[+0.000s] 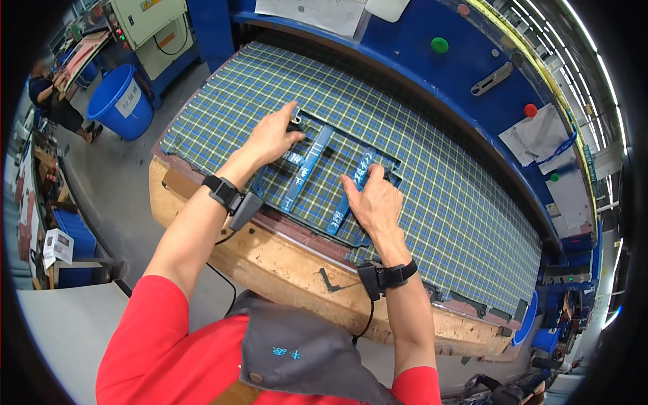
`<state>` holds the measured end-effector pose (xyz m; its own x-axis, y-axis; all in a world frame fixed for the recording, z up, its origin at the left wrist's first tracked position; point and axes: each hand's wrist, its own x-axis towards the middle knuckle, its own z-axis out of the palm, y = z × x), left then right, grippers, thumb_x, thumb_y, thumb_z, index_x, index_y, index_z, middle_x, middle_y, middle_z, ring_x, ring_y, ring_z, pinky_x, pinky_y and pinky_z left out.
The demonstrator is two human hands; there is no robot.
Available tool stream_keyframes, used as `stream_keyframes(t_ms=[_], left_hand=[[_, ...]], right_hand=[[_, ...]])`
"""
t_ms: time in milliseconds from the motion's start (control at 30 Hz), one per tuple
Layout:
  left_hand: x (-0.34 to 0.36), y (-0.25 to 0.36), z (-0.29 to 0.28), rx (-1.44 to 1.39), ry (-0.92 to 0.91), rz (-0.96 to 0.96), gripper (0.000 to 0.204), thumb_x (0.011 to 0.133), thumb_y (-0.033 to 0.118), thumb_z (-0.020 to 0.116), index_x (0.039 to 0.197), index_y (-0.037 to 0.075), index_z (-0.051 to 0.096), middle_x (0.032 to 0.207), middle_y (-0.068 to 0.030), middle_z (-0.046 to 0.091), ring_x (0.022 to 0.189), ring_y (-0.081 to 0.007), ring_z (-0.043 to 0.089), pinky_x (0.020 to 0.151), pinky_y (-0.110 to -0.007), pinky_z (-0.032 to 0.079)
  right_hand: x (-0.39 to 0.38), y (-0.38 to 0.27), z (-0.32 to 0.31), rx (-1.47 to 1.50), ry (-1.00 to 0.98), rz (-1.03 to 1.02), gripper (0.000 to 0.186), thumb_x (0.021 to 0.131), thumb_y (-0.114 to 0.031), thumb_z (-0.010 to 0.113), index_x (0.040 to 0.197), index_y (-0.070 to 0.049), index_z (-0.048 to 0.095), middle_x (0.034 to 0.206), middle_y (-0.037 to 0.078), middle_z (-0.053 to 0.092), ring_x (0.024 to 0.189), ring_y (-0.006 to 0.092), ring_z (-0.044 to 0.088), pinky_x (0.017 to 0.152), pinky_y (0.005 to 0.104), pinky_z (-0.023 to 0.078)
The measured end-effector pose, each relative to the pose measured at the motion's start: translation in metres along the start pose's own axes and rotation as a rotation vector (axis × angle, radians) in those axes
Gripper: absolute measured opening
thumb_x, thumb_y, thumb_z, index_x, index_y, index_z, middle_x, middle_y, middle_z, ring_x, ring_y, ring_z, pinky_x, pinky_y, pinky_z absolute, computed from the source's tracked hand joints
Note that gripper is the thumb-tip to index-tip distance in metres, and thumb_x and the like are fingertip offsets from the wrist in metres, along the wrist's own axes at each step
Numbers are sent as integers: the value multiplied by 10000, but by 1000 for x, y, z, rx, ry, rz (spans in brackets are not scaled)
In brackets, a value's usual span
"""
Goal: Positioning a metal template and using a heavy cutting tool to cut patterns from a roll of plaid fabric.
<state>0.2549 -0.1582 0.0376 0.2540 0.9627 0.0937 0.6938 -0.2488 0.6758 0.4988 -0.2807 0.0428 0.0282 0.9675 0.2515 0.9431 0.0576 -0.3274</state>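
Over my link I was looking at a factory workshop: a big blue machine (466,64) stood behind a worn wooden bench (277,264) spread with checked cloth (466,233), strip lights (600,62) ran overhead, and a co-worker (52,100) stood near a blue bin (109,102) and a pale cabinet (143,28).

Near a blue bin (112,101), a person (62,110) seemingly stands.

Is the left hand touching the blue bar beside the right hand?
Apart. In the head view, the other blue bar and some plaid surface show between the left hand and the bar by the right hand.
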Motion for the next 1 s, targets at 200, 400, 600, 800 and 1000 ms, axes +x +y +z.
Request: stream_keyframes(t_ms=[200,400,600,800,1000], left_hand=[[-26,7,-54,-293,85,32,637,1040,392,645,1545,41,479,1400,-224,649,1269,-327,650,1062,-408,522],[-74,61,-91,-98,490,294,177,999,157,681,1049,-6,725,1017,-168,743,918,-313,724,813,-406,559],[-110,96,-9,159,212,521,266,916,160,762,1062,-34,653,910,-190,679,838,-386,661,748,-482,519],[-104,117,32,59,257,623,221,858,52,758,1016,-20,621,842,-157,667,798,-365,656,724,-469,483],[-96,140,18,196,174,847,150,851,43,737,957,9,637,772,-115,651,726,-320,645,712,-443,487]], right_hand=[[-1,2,-15,85,107,15,611,901,-470,783,1167,43,582,637,126,674,605,345,703,574,466,537],[-21,-7,-50,99,112,160,607,903,-467,790,1183,38,603,664,116,672,638,316,706,600,446,533],[-50,-11,-72,-72,310,199,621,928,-460,766,1198,66,575,646,166,679,616,380,706,577,481,527],[-89,-15,-88,-80,411,336,622,940,-439,761,1209,82,553,663,194,687,615,409,702,566,498,516],[-140,-9,-138,-166,325,255,472,933,-334,765,1172,44,615,911,179,738,817,360,732,645,466,552]])
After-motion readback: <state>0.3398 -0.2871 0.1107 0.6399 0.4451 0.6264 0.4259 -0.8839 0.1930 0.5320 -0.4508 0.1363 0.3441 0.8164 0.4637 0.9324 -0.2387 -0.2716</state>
